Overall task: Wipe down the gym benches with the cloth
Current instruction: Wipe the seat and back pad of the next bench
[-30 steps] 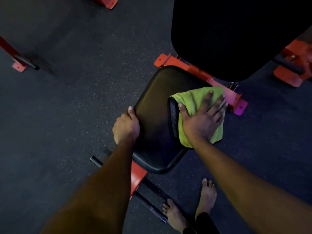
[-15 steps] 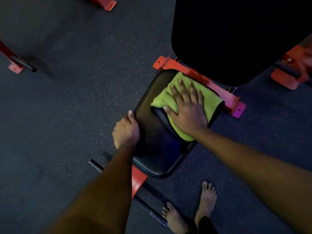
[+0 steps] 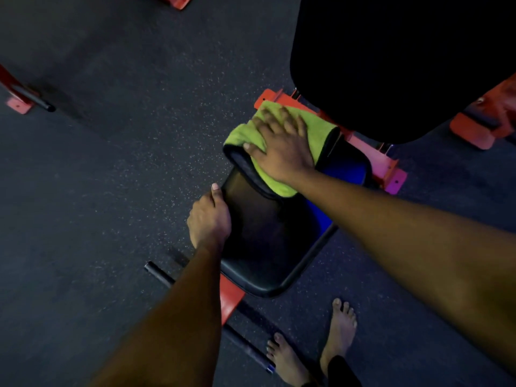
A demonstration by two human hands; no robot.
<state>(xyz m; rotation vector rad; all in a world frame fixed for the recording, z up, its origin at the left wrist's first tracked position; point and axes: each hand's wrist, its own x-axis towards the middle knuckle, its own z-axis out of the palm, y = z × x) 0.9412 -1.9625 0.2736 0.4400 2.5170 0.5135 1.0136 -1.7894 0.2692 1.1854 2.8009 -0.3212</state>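
Note:
A black padded bench seat (image 3: 268, 241) on a red frame fills the middle of the head view. A yellow-green cloth (image 3: 318, 127) with a dark edge lies over the seat's far left corner. My right hand (image 3: 282, 146) presses flat on the cloth, fingers spread. My left hand (image 3: 208, 222) grips the seat's left edge, thumb on top. The black backrest pad (image 3: 391, 65) rises just beyond the cloth.
The red frame bracket (image 3: 388, 169) sticks out behind the seat. A black foot bar (image 3: 162, 275) runs under the seat's near end. My bare feet (image 3: 340, 331) stand at the lower right on dark rubber floor (image 3: 111, 177). Another red frame (image 3: 19, 101) sits far left.
My right hand has slid the cloth from the seat's right side up and leftward to its far left corner. My left hand has kept its grip on the seat edge.

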